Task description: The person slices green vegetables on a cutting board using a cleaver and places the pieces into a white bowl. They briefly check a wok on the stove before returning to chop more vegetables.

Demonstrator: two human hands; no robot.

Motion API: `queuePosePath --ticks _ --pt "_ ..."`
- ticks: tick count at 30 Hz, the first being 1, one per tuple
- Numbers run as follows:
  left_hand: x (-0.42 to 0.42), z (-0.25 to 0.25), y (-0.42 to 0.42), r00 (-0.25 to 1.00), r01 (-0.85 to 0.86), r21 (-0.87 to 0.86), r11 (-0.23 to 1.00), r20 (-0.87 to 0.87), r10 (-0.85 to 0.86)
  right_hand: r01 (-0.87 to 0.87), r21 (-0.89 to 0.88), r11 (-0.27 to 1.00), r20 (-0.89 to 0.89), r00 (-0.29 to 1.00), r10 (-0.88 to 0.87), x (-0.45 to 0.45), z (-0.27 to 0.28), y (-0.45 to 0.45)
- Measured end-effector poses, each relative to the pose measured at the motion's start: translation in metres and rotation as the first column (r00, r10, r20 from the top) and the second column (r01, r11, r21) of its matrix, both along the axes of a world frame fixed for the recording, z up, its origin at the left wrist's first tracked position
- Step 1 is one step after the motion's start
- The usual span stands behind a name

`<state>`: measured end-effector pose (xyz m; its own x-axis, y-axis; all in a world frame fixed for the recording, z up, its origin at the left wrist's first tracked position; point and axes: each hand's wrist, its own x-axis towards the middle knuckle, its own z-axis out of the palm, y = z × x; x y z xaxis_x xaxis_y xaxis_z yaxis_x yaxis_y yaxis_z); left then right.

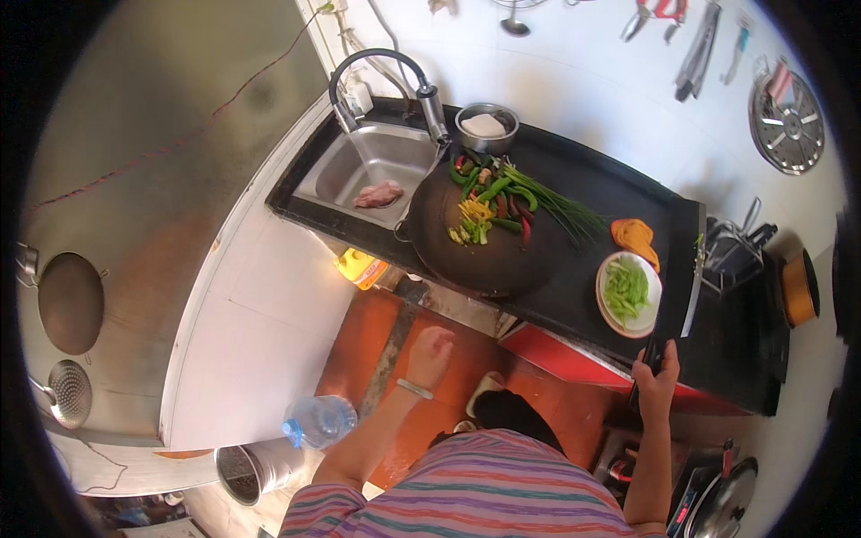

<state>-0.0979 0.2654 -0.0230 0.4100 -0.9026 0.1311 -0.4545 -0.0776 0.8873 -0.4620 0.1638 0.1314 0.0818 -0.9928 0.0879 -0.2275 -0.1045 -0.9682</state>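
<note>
My right hand (pixel 656 383) grips the black handle of a cleaver (pixel 676 289) at the counter's front edge. Its dark blade points away from me, with a bright edge to the right and green bits stuck on it. Beside the blade, sliced green pepper (pixel 625 289) fills a white bowl (pixel 652 313). My left hand (pixel 430 356) hangs over the floor with curled fingers, and nothing shows in it. On the round dark cutting board (pixel 430 235) lie whole green and red peppers (pixel 498 191), yellow strips (pixel 476 210), chopped green pieces (pixel 479 232) and long green stalks (pixel 551 195).
Water runs from the faucet (pixel 430 111) into the steel sink (pixel 323 185), where raw meat (pixel 379 194) lies. A metal bowl (pixel 494 142) holds a white block. An orange cloth (pixel 633 237) and knife rack (pixel 733 252) are rightward. A plastic bottle (pixel 326 420) stands on the floor.
</note>
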Motion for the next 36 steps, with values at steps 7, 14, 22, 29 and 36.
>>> queuePosePath --ticks 7,14,22,29,36 --pt "0.071 0.007 -0.036 0.969 -0.248 -0.041 0.968 -0.025 0.247 -0.061 0.043 0.997 -0.164 0.984 0.067 0.055 -0.032 -0.084" --pt "0.118 0.035 -0.091 0.981 -0.195 -0.055 0.979 -0.024 0.194 -0.080 -0.146 0.986 -0.377 0.926 0.019 0.116 -0.044 -0.124" --pt "0.164 0.041 -0.303 0.857 0.360 -0.262 0.895 0.472 -0.207 0.209 0.075 0.975 -0.330 0.928 -0.173 0.181 -0.031 -0.116" --pt "0.210 0.007 -0.404 0.398 0.701 -0.030 0.712 0.845 -0.356 0.243 0.240 0.940 -0.417 0.900 -0.126 0.226 -0.015 -0.081" --pt "0.227 0.055 -0.373 0.570 0.737 -0.189 0.649 0.690 -0.447 0.030 0.459 0.888 -0.395 0.902 0.173 0.267 -0.008 -0.079"
